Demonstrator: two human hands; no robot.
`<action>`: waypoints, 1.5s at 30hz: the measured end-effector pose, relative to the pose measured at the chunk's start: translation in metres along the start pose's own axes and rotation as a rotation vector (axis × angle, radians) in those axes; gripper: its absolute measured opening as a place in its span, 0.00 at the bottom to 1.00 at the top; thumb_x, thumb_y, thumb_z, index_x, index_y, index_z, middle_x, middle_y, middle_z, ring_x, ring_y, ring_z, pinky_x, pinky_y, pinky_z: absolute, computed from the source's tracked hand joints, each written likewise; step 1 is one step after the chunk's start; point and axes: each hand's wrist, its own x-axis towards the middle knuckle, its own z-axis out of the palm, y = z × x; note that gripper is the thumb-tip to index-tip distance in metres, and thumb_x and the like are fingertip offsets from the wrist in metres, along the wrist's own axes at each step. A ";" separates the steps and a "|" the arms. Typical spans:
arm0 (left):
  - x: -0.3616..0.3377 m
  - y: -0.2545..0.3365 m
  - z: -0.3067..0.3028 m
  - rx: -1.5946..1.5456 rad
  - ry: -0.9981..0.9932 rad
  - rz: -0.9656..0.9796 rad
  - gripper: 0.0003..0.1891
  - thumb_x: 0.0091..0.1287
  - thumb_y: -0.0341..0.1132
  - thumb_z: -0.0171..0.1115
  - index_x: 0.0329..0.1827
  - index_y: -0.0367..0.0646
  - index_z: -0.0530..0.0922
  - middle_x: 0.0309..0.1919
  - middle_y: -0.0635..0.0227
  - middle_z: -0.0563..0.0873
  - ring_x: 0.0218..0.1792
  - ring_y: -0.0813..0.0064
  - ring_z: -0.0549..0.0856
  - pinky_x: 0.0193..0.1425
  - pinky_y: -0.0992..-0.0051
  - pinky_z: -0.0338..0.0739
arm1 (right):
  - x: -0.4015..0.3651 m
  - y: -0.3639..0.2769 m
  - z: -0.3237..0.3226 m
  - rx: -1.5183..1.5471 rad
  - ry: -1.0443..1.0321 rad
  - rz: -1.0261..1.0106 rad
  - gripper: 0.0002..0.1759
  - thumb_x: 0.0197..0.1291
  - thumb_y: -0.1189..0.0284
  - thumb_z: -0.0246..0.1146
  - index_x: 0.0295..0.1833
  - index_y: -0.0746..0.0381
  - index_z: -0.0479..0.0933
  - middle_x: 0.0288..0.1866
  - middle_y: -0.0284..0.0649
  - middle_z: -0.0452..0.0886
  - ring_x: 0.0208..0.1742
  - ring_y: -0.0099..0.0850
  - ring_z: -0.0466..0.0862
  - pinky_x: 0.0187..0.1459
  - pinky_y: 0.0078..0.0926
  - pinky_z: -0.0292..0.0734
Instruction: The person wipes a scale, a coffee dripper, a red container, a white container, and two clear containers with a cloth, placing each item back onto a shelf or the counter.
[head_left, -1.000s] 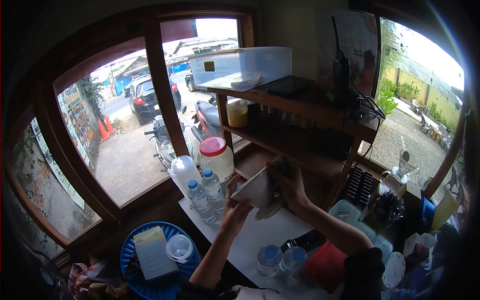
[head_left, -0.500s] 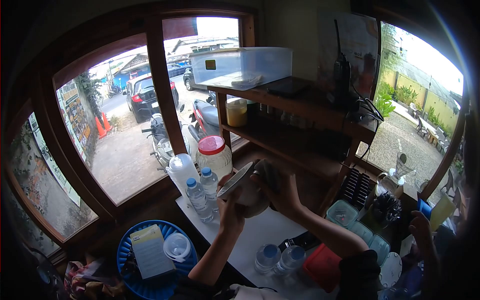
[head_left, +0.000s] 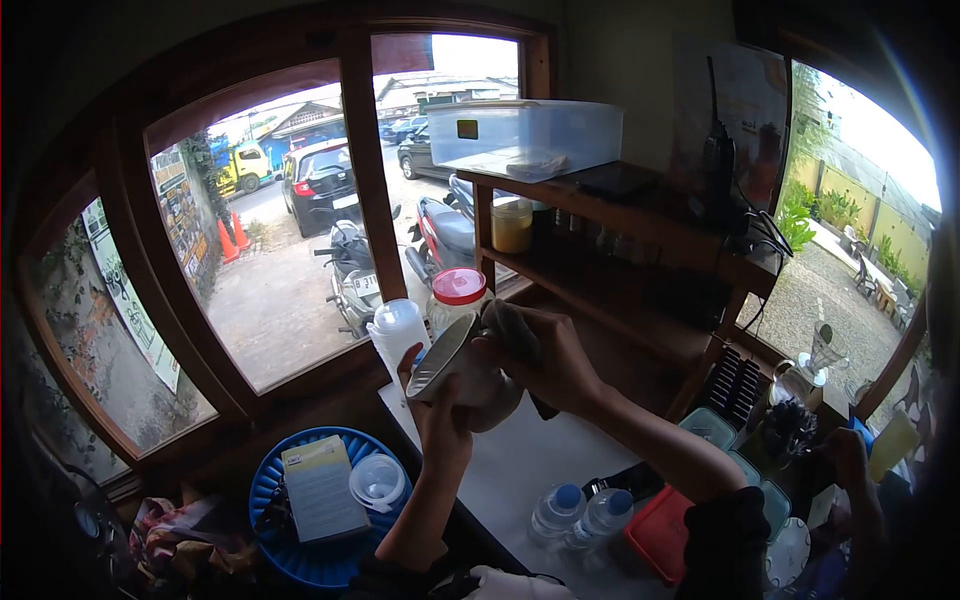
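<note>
A rounded, light-coloured vessel (head_left: 488, 396) is tilted in front of me above the white tabletop (head_left: 505, 490), its pale ribbed opening facing left. My left hand (head_left: 440, 422) grips it from below and the side, fingers closed around the body near the rim. My right hand (head_left: 560, 362) is closed on a dark grey cloth (head_left: 516, 330) pressed against the vessel's upper right side. Just behind the vessel stand a jar with a red lid (head_left: 460, 287) and a stack of clear plastic cups (head_left: 396, 328).
Two water bottles (head_left: 556, 512) and a red container (head_left: 660, 530) stand near my right forearm. A blue stool (head_left: 275, 545) at lower left holds a box (head_left: 322, 490) and a plastic tub (head_left: 377, 484). Shelves (head_left: 600, 290) rise behind. Another person's hand (head_left: 848, 458) shows at right.
My view has swung left, so the scene sits further right. The vessel is tilted more, its ribbed inside facing me more, and it now covers most of the bottles behind it.
</note>
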 end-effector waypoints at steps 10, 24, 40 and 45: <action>0.004 0.119 -0.027 -0.217 0.099 0.124 0.33 0.67 0.56 0.54 0.67 0.42 0.63 0.59 0.60 0.73 0.60 0.63 0.75 0.64 0.63 0.74 | 0.042 -0.051 0.092 0.169 -0.155 -0.436 0.26 0.41 0.78 0.68 0.52 0.67 0.75 0.52 0.47 0.77 0.46 0.50 0.80 0.51 0.41 0.77; 0.036 0.144 -0.070 -0.451 -0.034 -0.089 0.31 0.71 0.53 0.50 0.68 0.42 0.60 0.61 0.59 0.73 0.64 0.63 0.73 0.69 0.61 0.68 | 0.146 -0.068 0.184 0.820 0.007 0.322 0.20 0.61 0.57 0.64 0.31 0.66 0.78 0.24 0.34 0.79 0.25 0.19 0.79 0.26 0.20 0.72; 0.072 0.123 -0.100 1.416 -0.442 0.753 0.24 0.75 0.45 0.44 0.68 0.42 0.62 0.62 0.60 0.74 0.66 0.66 0.71 0.76 0.66 0.53 | 0.016 -0.050 0.209 -0.215 0.261 -0.177 0.39 0.54 0.68 0.62 0.72 0.64 0.58 0.73 0.54 0.59 0.75 0.49 0.57 0.73 0.50 0.46; 0.088 0.118 -0.130 -0.214 -0.403 -0.230 0.28 0.73 0.52 0.44 0.65 0.37 0.65 0.56 0.56 0.78 0.57 0.67 0.78 0.71 0.65 0.64 | 0.006 -0.042 0.212 -0.214 0.289 -0.219 0.25 0.44 0.75 0.62 0.53 0.67 0.78 0.56 0.53 0.78 0.62 0.48 0.75 0.62 0.43 0.67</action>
